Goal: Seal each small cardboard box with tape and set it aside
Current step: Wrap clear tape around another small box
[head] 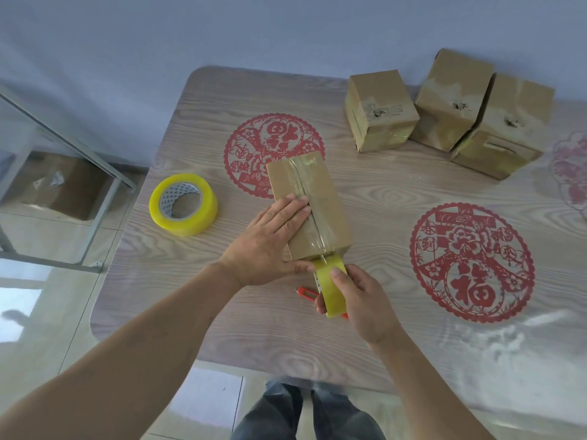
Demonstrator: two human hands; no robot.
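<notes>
A small cardboard box (320, 198) lies in the middle of the table with a strip of clear tape running along its top seam. My left hand (270, 239) lies flat on the box's left half, its thumb at the near edge. My right hand (359, 300) grips a yellow tape roll (332, 289) just off the box's near end, thumb on top, with the tape still joined to the box. A red utility knife (306, 293) lies on the table under that roll, partly hidden.
A second yellow tape roll (184, 204) sits on the table to the left. Three taped boxes (381, 112) (451, 96) (505, 128) stand at the back right. The table (222, 312) has red paper-cut designs. Another carton (60, 185) sits on a shelf at far left.
</notes>
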